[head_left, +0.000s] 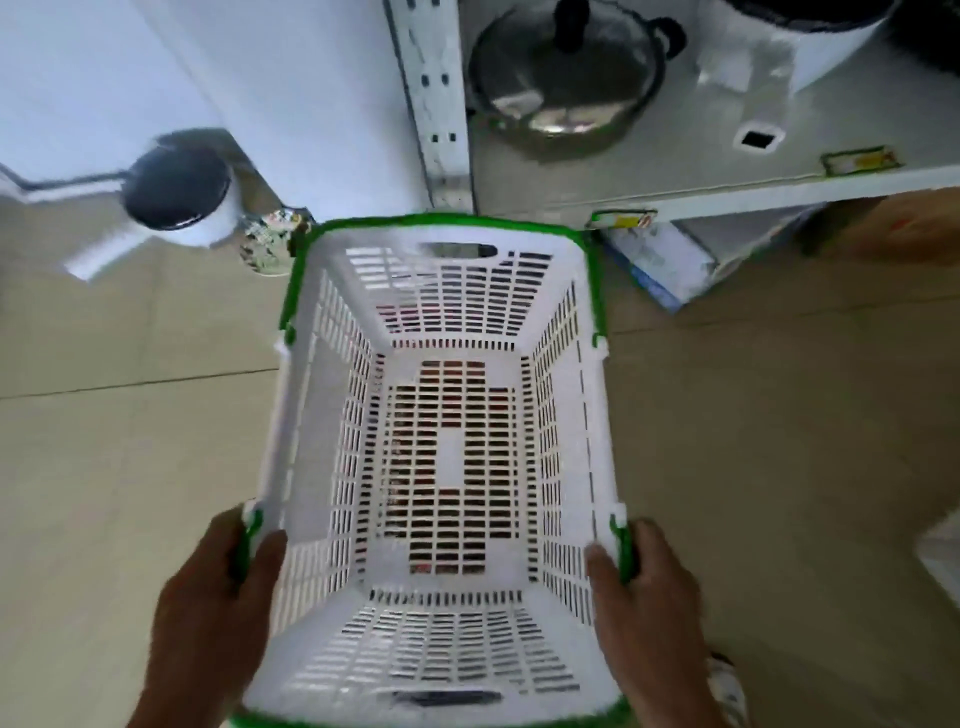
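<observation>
A white slotted plastic basket (291, 415) with green rim handles fills the middle of the view, held above a beige tiled floor. Nothing lies inside it. My left hand (218, 597) grips its near left rim, thumb inside the wall and fingers outside over the green handle. My right hand (649, 597) grips the near right rim the same way. The basket's far end points at a white shelf unit.
A steel pot with a glass lid (566, 83) sits on the low shelf (727, 176) ahead right. A white cylinder with a dark top (179, 192) and a patterned jar (270, 239) stand on the floor at left. A flat box (660, 265) lies under the shelf.
</observation>
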